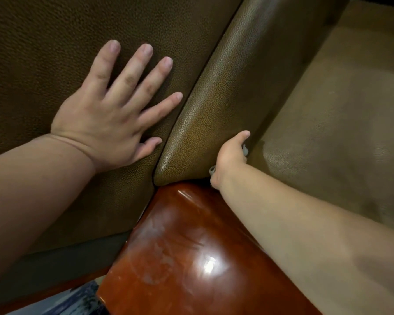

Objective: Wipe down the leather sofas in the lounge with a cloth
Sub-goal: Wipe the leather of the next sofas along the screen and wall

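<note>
The left hand lies flat with fingers spread on the brown leather side of one sofa, holding nothing. The right hand reaches past the glossy wooden armrest and grasps a pale cloth, mostly hidden under the palm, against the inner face of the padded leather arm, just beside the seat cushion.
</note>
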Tool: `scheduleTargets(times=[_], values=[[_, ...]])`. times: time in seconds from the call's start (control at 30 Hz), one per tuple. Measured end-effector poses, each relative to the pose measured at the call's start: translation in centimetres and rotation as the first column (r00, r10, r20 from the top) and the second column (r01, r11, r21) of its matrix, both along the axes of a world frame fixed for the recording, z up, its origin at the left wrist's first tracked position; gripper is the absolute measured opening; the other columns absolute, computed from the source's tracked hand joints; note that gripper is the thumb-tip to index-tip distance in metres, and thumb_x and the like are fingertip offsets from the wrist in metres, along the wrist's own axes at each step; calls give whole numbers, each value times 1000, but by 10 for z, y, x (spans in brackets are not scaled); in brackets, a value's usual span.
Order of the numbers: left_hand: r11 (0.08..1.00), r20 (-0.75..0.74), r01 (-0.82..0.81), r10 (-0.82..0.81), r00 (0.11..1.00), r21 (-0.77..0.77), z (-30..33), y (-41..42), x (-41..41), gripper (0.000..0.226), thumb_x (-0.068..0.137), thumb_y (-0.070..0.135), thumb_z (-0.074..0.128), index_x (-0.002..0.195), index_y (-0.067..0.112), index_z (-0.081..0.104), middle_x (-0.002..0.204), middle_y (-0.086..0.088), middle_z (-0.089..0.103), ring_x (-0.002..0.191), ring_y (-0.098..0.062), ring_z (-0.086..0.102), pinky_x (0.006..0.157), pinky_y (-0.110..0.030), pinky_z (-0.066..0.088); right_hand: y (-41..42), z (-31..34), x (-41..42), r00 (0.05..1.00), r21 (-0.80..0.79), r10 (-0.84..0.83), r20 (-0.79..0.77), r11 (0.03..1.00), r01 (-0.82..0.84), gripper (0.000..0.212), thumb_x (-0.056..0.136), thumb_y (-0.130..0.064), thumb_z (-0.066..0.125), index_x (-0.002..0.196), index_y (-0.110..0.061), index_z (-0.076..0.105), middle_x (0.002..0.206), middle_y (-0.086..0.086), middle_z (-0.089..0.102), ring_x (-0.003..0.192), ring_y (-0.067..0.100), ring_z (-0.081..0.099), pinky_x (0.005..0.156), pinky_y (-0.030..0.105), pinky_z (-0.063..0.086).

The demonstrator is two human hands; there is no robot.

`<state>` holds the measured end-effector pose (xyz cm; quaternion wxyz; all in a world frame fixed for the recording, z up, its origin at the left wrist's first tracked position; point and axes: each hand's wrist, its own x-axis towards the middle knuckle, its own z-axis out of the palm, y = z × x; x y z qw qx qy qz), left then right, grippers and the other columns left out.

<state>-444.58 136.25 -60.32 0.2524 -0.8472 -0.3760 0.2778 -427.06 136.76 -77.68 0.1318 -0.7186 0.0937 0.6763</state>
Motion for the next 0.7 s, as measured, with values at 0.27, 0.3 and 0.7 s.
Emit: scheduleTargets(times=[0.27,0.3,0.7], values=[[1000,3,-12,12,1000,-2,-3,-1,1,82,102,60,36,170,17,19,174,-26,7,158,-52,7,124,-64,-13,-5,37,-32,987,20,161,4,987,-161,117,86,-92,25,167,-13,-4,174,15,-4,159,40,-1,127,56,-6],[1000,8,-10,10,1000,4,-4,-1,1,82,102,60,36,170,17,19,174,-26,7,158,-52,7,125,-64,-13,-3,34,-34,987,4,159,9,987,-159,119,84,-94,24,166,-13,-4,174,18,-5,158,44,-2,126,58,-7],[1000,-21,-7,7,1000,17,-4,0,1,82,102,60,32,169,15,20,174,-28,7,158,-52,6,125,-63,-15,-46,63,-42,924,334,371,-95,886,-321,117,72,-101,6,164,-32,-16,172,8,-23,160,32,-16,123,55,-14]])
